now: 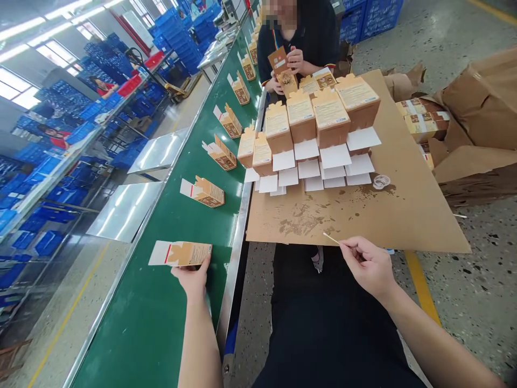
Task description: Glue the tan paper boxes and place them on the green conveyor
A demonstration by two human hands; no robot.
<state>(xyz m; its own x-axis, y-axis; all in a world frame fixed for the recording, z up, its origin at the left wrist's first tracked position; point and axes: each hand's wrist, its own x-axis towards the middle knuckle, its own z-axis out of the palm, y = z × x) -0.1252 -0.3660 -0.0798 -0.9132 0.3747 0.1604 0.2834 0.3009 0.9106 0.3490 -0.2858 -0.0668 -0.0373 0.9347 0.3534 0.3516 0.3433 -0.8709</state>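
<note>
My left hand (193, 279) is wrapped around a small brown carton (194, 253) on the green conveyor belt (133, 323). That carton's white top flap stands open, pointing left. Between the pinched fingers of my right hand (369, 264) is a cotton swab (331, 237), its tip over the near edge of a cardboard sheet (412, 226). Dark wet smears (301, 221) mark the sheet. On its right part lies a small clear round dish (381, 182). Stacked cartons (329, 116) with hanging white flaps stand on the sheet's far side.
Several open cartons (212, 191) stand in a row along the belt. Across the sheet, a co-worker (301, 43) holds a carton (286, 75). At right, a big torn cardboard box (480, 118) contains packed cartons. A metal rail (238, 242) edges the belt.
</note>
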